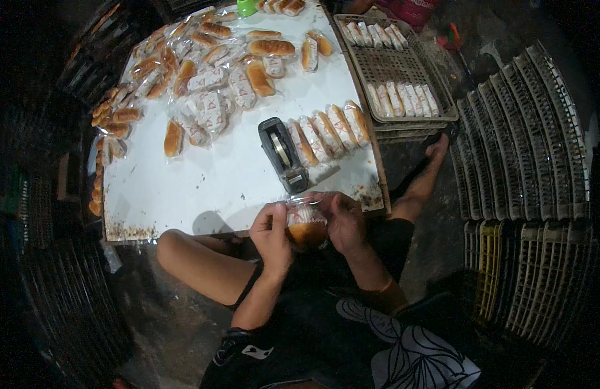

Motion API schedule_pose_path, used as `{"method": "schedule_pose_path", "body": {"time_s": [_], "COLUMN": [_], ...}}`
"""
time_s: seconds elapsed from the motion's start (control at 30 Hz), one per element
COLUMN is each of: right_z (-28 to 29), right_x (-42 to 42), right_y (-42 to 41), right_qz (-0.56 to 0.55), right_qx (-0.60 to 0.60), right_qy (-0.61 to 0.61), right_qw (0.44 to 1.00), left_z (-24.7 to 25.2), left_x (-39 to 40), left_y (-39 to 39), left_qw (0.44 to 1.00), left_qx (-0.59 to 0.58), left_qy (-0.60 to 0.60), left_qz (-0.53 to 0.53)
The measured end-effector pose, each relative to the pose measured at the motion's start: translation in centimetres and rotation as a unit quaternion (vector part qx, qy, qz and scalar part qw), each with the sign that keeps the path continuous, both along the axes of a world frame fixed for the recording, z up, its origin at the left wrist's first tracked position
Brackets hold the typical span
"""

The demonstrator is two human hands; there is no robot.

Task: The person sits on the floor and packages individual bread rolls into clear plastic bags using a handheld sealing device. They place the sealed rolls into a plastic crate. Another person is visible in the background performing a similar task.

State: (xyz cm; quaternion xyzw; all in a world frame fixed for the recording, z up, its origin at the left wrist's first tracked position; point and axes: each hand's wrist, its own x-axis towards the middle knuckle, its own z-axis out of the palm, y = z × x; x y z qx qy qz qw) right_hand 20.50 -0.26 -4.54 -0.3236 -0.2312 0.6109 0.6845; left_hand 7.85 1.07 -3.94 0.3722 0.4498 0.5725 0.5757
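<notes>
Between my two hands, just off the table's near edge, is a bread roll in clear plastic wrap [307,232]. My left hand [273,233] pinches the wrap's left side between thumb and fingers. On the right side, my right hand [347,221] holds the wrap's upper part, its fingers partly hidden. Right beyond the hands a black tape dispenser [283,155] with a roll of tape lies on the white table [154,194]. A row of wrapped rolls [329,131] stands close to the dispenser's right side.
Many bagged bread rolls [212,73] lie heaped across the table's far left. Beyond its right edge, a plastic crate [402,65] holds two rows of wrapped rolls, atop other crates. Stacked crates [524,141] stand farther right. A green object [246,7] is at the far edge.
</notes>
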Motion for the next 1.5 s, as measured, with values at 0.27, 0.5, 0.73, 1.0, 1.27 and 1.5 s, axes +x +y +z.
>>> {"method": "schedule_pose_path", "body": {"time_s": [0.27,0.5,0.73,1.0,1.27,1.5], "right_z": [-0.1,0.7,1.1,-1.0,0.6,1.0], "right_x": [1.9,1.0,0.8,1.4,0.9,1.4], "right_y": [0.1,-0.6,-2.2,-1.3,-1.7,-1.6], "right_qz": [0.052,0.042,0.072,0.194,0.038,0.103], "right_qx": [0.012,0.035,0.058,0.037,0.135,0.034], "right_qy": [0.063,-0.181,-0.116,-0.046,-0.334,-0.159], "right_qw": [0.997,0.982,0.989,0.979,0.932,0.981], "left_z": [0.5,0.4,-0.1,2.2,-0.7,0.5], "left_x": [1.1,0.3,0.4,0.2,-0.5,-0.5], "left_y": [-0.8,-0.7,-1.3,-1.0,-1.6,-1.6], "left_qw": [0.991,0.994,0.978,0.954,0.99,0.991], "left_qx": [0.1,0.073,0.177,0.222,0.105,0.064], "left_qy": [0.092,0.073,0.076,0.164,0.069,0.004], "left_qz": [-0.01,-0.039,-0.085,-0.116,-0.068,-0.119]}}
